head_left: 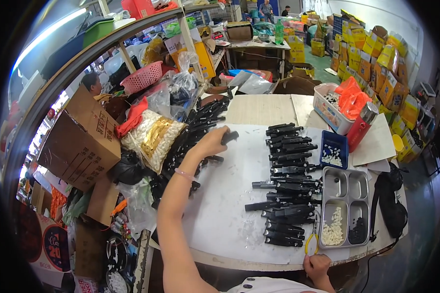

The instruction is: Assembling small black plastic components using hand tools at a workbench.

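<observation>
At the far left part of the white work surface, my left hand reaches out with its fingers closed round a black plastic part. Beside it, along the left edge, lies a long heap of similar black parts. A row of black parts is stacked one behind another at centre right. My right hand rests at the table's front edge with curled fingers; what is in them, if anything, is hidden. Just above it lie yellow-handled pliers.
Right of the row stands a steel compartment tray with white and black bits. Behind it are a blue bin, a red bottle and a plastic tub. A bag of white pieces and a cardboard box crowd the left.
</observation>
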The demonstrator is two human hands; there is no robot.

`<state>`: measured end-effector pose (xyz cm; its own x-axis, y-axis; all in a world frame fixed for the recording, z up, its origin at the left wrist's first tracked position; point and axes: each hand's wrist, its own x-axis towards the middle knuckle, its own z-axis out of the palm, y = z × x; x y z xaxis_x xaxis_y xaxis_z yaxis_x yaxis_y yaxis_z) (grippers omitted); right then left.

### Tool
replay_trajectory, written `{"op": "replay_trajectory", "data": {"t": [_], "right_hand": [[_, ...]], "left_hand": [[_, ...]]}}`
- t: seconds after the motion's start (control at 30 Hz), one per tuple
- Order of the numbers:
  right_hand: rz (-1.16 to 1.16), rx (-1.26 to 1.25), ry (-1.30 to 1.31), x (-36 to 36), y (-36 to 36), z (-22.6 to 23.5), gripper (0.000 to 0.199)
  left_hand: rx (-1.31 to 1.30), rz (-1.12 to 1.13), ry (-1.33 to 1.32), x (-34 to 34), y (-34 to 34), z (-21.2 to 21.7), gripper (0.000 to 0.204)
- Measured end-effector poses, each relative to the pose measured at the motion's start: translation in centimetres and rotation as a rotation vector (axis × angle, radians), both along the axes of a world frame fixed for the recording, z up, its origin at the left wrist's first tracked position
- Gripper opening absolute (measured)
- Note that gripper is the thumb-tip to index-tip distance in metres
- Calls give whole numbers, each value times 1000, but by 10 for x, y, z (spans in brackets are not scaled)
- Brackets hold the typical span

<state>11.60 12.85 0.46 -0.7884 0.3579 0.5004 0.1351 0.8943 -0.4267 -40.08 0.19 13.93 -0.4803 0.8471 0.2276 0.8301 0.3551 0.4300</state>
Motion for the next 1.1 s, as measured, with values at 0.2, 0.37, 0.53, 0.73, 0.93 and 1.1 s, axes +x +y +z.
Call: {"op": "replay_trajectory", "data": {"t": [0.2,0.37,0.53,0.73,0.93,1.1], "right_hand": [[4,48,-9,0,4,6,32],[9,64,47,-10,6,8,30],[-13,96,62,-6,10,11,32],[73,50,145,-7,0,6,31],[196,-367,234,-14,-33,20,22],[468,-604,159,-92,-80,59,46]], "left_hand": [[-553,-170,433,-9,-12,-71,54],[-487,-118,413,-17,-17,-77,44],[-329,0,229,23,-2,-46,46],[529,328,-200,73,-35,-47,48],[825,174,-722,219,-83,-37,53],[702,160,-719,308,-81,-76,54]]}}
